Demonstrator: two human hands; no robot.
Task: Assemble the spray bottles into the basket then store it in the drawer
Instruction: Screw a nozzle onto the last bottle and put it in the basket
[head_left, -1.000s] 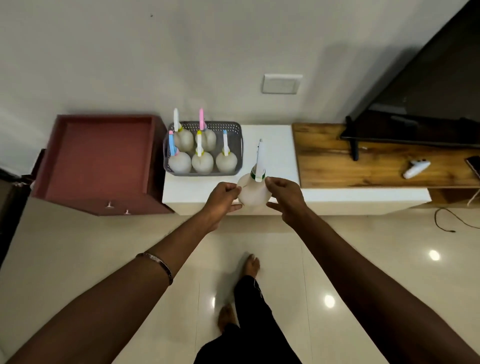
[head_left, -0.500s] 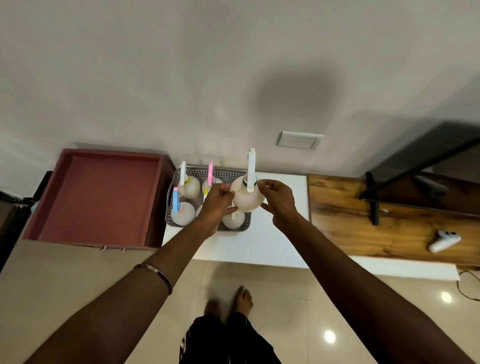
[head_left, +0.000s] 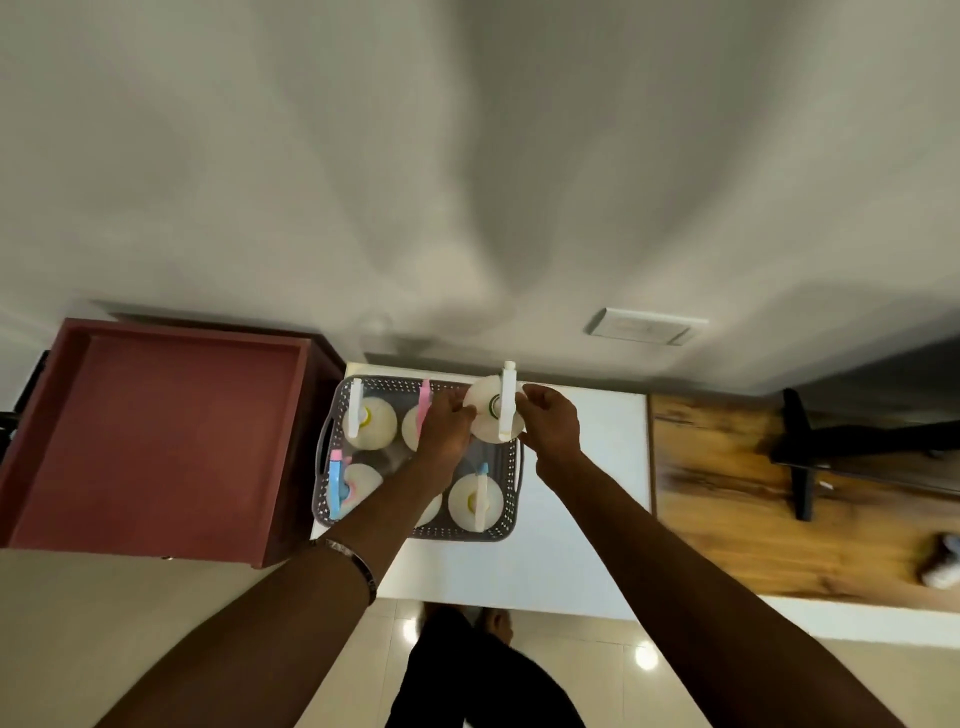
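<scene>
- While the left hand (head_left: 445, 426) and right hand (head_left: 551, 429) pinch the round white plastic spray bottle (head_left: 485, 415), fingers clamped on its belly.
- It probably handles light, smooth and top-heavy above the grey perforated basket (head_left: 511, 499).

A white round bottle (head_left: 491, 415) with a white sprayer is being held upright over the far right corner of the grey basket (head_left: 511, 491). Other white bottles are being kept upright in the basket. The red drawer (head_left: 156, 436) is standing open just beside it.
</scene>
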